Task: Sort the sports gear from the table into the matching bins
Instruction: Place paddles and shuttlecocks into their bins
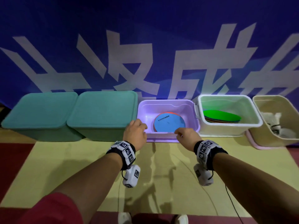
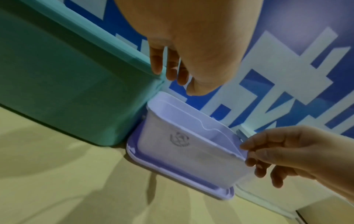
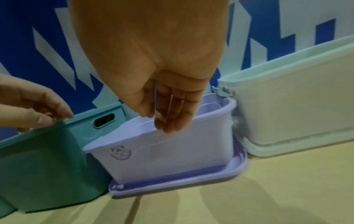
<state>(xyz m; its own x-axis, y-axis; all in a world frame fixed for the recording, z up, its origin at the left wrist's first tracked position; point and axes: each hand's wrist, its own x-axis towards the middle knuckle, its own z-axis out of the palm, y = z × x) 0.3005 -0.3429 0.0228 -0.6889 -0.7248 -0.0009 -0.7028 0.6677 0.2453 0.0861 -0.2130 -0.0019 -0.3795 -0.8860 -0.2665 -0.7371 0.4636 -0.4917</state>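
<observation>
Hands: both hover at the near rim of the purple bin (image 1: 168, 104), neither holding anything.
Left hand (image 1: 135, 130): over the bin's near left corner, just beside the covered teal bin (image 1: 103, 113); fingers loosely bent, pointing down, empty in the left wrist view.
Right hand (image 1: 186, 135): at the near rim toward the bin's right end; fingers extended downward close together, tips at or just above the rim, and contact cannot be told.
Discs: a stack of flat discs, blue one (image 1: 169, 122) on top with an orange edge behind it, lies on the purple bin's floor, beyond both hands and apart from them.
Other bins: a second covered teal bin (image 1: 40, 113) at the row's left end; a white bin (image 1: 229, 125) right of the purple one holds flat coloured mats (image 1: 221, 118), green on top; a beige bin (image 1: 275, 139) at the right end is cut off by the frame.
Hard to make out: white items in the beige bin are blurred; print on the blue disc is unreadable.
Surface: the bins stand in a row along the far edge of a yellow mat (image 1: 80, 167), the purple one on its own lid (image 3: 172, 183).
Room: a blue banner (image 1: 145, 38) with large white characters hangs behind the row.
</observation>
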